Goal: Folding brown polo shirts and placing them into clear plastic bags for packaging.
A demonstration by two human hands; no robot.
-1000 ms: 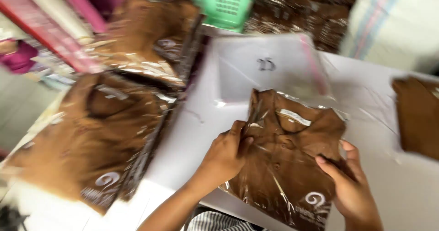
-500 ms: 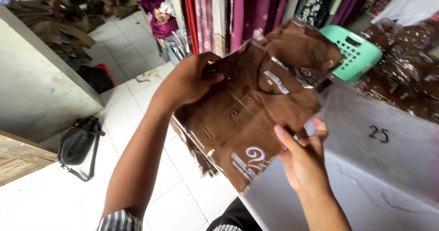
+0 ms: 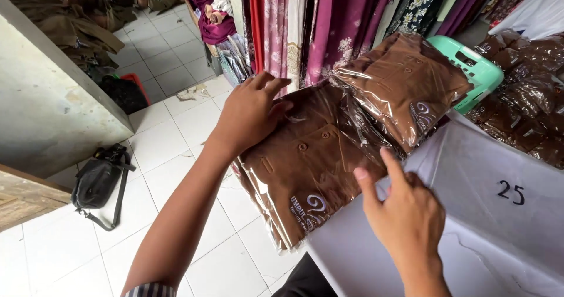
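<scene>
Brown folded shirt in a clear plastic sleeve (image 3: 305, 168) sits on top of a stack of similar packets, at the edge of the white table (image 3: 487, 215), overhanging the tiled floor (image 3: 176, 126). Left hand (image 3: 249, 115) lies flat on its upper end, fingers spread, pressing rather than gripping. Right hand (image 3: 405, 215) is open, fingertips just touching the lower edge, holding nothing. Second brown bagged pile (image 3: 405, 85) leans on it from behind, near the green plastic basket (image 3: 470, 68).

Risk: slick film plus overhang means the top packet could slide off, with no real grip to stop it. Leaning pile may topple too.
</scene>
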